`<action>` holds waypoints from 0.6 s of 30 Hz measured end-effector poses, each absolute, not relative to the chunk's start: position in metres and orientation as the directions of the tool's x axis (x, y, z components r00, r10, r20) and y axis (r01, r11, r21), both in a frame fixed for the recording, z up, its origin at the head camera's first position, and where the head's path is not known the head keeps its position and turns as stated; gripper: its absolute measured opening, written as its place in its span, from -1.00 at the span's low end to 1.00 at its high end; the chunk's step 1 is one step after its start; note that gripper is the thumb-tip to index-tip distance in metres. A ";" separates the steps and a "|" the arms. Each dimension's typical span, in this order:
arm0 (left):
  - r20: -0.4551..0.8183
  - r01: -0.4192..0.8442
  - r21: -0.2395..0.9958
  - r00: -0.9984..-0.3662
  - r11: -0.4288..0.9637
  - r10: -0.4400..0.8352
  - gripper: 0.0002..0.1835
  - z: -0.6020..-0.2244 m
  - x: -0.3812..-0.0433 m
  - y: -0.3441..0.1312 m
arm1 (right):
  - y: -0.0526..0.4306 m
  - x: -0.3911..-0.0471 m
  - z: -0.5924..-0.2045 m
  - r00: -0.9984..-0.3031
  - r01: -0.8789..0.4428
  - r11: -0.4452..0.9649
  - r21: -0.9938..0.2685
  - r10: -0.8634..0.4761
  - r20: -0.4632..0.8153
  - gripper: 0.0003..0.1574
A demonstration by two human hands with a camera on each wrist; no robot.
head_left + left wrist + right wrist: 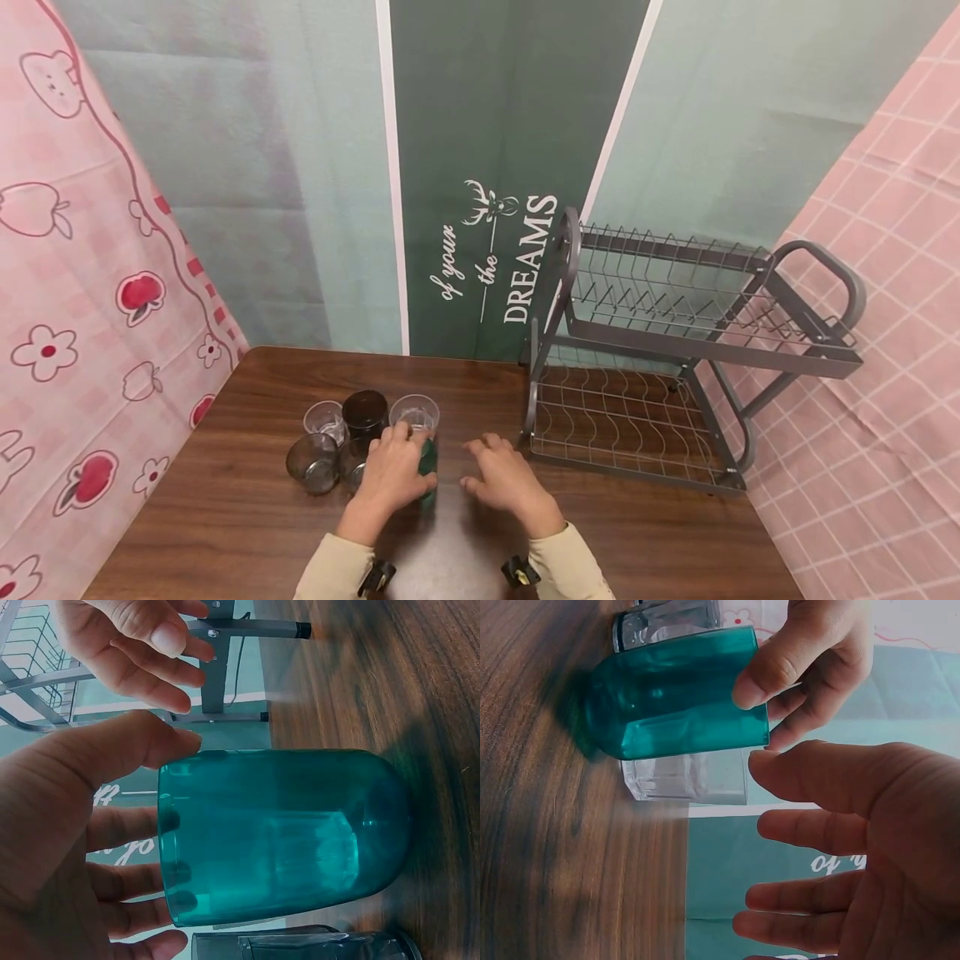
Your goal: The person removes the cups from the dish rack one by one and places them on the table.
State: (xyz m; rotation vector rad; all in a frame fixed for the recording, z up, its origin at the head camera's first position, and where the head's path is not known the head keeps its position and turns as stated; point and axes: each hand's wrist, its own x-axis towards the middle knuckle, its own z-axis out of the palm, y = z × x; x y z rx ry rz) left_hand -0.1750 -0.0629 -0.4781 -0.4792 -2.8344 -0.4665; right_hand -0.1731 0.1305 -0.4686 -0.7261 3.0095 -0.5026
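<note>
My left hand (393, 468) holds a teal see-through cup (285, 840) at its rim, the thumb on the near side and the fingers on the far side. The cup stands upright with its rounded base down at the table; in the head view the hand hides most of it. To its right, my right hand (510, 482) hovers with relaxed, spread fingers and holds nothing. Its thumb comes near the cup's rim in the right wrist view. Just behind the teal cup is a clear tumbler (686, 778).
Left of the hands cluster a dark brown glass (365, 410), a small clear glass (326, 417), a smoky grey glass (313, 467) and another grey glass (352, 467) partly behind my left hand. A two-tier grey dish rack (712, 348) stands at the right of the wooden table (225, 500).
</note>
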 end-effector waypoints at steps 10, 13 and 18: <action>0.265 0.324 0.236 -0.929 0.916 0.260 -0.39 -0.481 -0.177 -0.067 | 0.129 -0.176 -0.471 -0.896 -0.434 0.843 -0.319 -0.442 0.049 -0.44; 0.265 0.328 0.233 -0.927 0.915 0.265 -0.38 -0.480 -0.176 -0.067 | 0.131 -0.175 -0.471 -0.892 -0.439 0.835 -0.331 -0.448 0.054 -0.44; 0.311 0.342 0.274 -0.916 0.899 0.254 -0.37 -0.477 -0.170 -0.069 | 0.138 -0.170 -0.469 -0.888 -0.456 0.814 -0.361 -0.441 0.128 -0.49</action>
